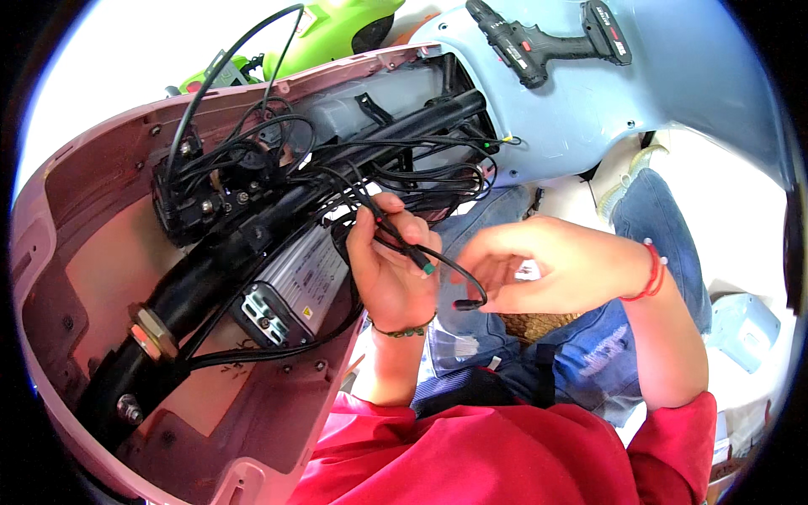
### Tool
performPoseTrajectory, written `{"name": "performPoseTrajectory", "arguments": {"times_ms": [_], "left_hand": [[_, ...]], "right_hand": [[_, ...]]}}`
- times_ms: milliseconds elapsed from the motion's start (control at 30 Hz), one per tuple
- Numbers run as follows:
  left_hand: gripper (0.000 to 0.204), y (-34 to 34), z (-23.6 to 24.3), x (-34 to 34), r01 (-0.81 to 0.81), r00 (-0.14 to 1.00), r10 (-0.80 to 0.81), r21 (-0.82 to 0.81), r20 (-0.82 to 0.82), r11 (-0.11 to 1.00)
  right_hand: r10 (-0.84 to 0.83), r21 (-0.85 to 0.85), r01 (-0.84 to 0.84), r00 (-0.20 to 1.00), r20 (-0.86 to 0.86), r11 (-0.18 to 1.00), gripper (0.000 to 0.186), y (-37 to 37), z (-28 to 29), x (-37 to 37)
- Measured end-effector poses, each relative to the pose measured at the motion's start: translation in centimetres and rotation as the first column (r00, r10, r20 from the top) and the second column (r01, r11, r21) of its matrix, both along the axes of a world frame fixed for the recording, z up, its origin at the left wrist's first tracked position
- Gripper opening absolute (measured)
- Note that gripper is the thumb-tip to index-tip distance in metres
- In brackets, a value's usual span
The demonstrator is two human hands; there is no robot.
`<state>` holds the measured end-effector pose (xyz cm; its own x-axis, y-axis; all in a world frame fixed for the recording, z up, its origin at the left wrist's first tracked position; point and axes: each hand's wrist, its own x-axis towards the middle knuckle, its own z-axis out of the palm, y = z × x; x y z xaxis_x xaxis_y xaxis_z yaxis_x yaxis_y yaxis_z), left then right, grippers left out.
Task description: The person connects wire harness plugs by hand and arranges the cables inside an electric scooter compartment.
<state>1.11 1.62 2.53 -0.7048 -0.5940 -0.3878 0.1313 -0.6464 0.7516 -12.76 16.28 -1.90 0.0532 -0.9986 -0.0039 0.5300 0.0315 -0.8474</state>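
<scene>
Left hand (391, 282): fingers closed on black cables (407, 247), green-tipped connector (427, 268) protruding. Right hand (551, 261): at black plug (465, 305), hold unclear; we should handle both by their bodies.

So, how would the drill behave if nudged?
Drill: probably heavy for its size, given its chunky build and battery. Lying on its side, it seems unlikely to roll, since the handle sticks out. It may slide, though: the blue shell looks glossy and curved.
</scene>
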Motion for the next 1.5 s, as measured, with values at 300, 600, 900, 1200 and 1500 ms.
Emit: {"name": "performPoseTrajectory", "arguments": {"times_ms": [300,600,900,1200,1500], "left_hand": [[0.029,0.0,-0.1,-0.5,-0.083,0.988,0.095,-0.099,0.124,0.992],[0.028,-0.6,-0.3,-0.8,-0.064,0.981,0.081,-0.098,0.179,0.993],[0.029,-1.2,-0.4,-0.4,-0.026,1.000,0.025,0.050,0.008,0.998],[0.025,-1.2,-0.6,-0.2,-0.140,0.986,0.148,0.093,-0.081,0.986],[0.027,-1.6,-1.6,-0.1,-0.114,0.992,0.116,0.046,-0.040,0.992]], "right_hand": [[-0.104,-0.045,0.103,0.994,-0.015,0.994,0.019,0.4,0.6,-1.0],[-0.200,0.189,0.123,0.858,0.474,0.974,0.022,0.5,0.6,-1.7],[-0.351,0.171,0.334,0.612,0.708,0.927,0.030,-0.1,-0.7,-0.5],[-0.406,0.200,0.360,0.706,0.581,0.911,0.031,-0.2,-0.3,-0.6],[-0.655,0.184,0.695,0.718,-0.237,0.695,0.027,-1.5,-0.7,0.7]]}}
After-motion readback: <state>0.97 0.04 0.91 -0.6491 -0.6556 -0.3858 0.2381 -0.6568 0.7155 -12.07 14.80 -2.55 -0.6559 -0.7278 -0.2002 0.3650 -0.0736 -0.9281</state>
